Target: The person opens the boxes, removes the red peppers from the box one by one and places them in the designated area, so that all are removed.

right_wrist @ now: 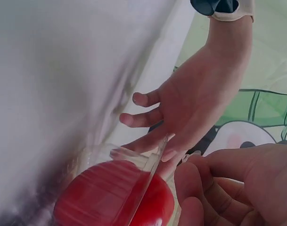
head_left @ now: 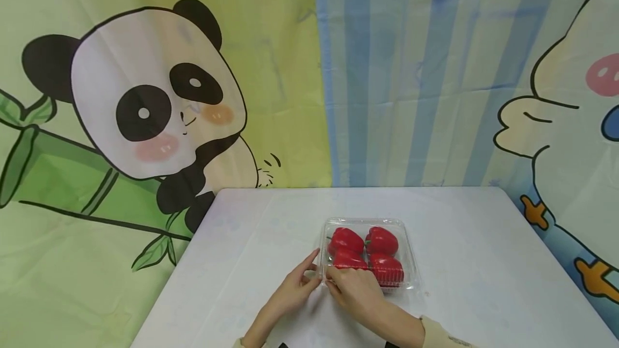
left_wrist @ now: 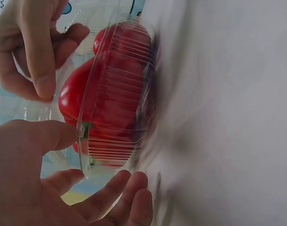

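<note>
A clear plastic box [head_left: 411, 262] holds several red bell peppers [head_left: 382, 241], some with green stems. My left hand [head_left: 296, 286] is at its near left corner, thumb against the rim [left_wrist: 80, 141] and the other fingers spread, fairly straight, beside the ribbed wall. Over the same corner, my right hand [head_left: 355, 290] pinches the clear plastic lid [right_wrist: 192, 155] by its edge between thumb and curled forefinger. In the left wrist view the lid's edge stands apart from the box rim there. The right hand partly hides the front peppers in the head view.
The box stands on a white table [head_left: 464, 240]. Behind the table hangs a cloth with a cartoon panda [head_left: 159, 90] on the left and blue stripes [head_left: 358, 69] on the right.
</note>
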### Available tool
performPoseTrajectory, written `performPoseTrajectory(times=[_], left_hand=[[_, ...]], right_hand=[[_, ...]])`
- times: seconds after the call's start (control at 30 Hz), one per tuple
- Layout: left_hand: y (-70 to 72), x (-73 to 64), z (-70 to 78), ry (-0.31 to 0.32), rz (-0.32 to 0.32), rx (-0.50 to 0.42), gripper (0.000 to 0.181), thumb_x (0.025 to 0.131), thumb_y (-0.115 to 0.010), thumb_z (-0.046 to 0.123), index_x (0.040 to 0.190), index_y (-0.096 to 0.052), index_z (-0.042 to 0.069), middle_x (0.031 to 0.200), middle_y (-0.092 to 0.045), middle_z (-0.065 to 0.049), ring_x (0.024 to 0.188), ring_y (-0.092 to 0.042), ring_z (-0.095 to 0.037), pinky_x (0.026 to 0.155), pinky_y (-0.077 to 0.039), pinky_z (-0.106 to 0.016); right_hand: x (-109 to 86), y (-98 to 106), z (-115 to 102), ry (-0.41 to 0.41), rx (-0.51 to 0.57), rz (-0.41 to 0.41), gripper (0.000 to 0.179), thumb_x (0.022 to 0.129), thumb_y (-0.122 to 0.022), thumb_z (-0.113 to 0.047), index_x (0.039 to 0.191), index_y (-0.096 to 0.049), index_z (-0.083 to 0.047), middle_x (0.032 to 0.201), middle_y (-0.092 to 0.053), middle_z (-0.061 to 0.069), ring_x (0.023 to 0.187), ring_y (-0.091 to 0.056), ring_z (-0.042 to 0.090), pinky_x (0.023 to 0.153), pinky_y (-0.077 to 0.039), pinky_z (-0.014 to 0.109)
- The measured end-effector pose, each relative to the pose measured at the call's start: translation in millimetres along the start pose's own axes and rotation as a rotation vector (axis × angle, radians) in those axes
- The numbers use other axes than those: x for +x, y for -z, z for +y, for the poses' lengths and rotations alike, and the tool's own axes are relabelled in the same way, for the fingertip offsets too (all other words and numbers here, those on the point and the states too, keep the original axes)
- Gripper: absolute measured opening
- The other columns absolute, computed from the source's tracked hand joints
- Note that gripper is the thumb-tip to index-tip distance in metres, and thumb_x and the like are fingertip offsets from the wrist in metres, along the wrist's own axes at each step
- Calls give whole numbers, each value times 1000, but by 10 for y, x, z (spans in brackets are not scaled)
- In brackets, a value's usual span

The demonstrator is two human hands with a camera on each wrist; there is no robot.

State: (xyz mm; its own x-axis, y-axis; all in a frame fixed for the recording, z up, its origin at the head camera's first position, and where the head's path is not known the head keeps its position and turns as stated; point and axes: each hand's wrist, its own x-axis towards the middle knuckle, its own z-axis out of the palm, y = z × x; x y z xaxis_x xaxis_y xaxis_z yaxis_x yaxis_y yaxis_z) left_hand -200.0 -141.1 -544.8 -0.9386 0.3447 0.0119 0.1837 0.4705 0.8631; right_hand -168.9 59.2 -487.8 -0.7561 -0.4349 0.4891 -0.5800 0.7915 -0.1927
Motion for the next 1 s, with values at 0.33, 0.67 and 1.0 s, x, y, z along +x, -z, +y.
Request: performPoseTrajectory(times=[0.33,0.67,1.0], left_hand=[[100,197,0,-48,-32,141,70,97,-65,27,158,-33,18,133,-58,-19,89,-59,-10,72,-49,-25],[274,424,-11,-41,-144,221,78,96,-64,44,160,-27,19,147,-51,-19,107,-60,-25,86,-54,-41],[389,612,-33,-59,-234,261,84,94,-66,48,161,-23,19,154,-43,-18,135,-50,-34,105,-49,-53]], right_hand=[[-128,197,175,-62,57,-19,19,80,-84,-24,80,-65,-22,57,-59,-11,48,-37,-1,44,-35,15],[-274,421,371,-127,60,-7,19,78,-86,-18,85,-69,-22,69,-69,-11,53,-45,-3,50,-44,15],[-439,702,577,-280,64,-32,20,81,-83,-15,91,-68,-23,58,-57,-17,47,-33,-4,45,-34,14]])
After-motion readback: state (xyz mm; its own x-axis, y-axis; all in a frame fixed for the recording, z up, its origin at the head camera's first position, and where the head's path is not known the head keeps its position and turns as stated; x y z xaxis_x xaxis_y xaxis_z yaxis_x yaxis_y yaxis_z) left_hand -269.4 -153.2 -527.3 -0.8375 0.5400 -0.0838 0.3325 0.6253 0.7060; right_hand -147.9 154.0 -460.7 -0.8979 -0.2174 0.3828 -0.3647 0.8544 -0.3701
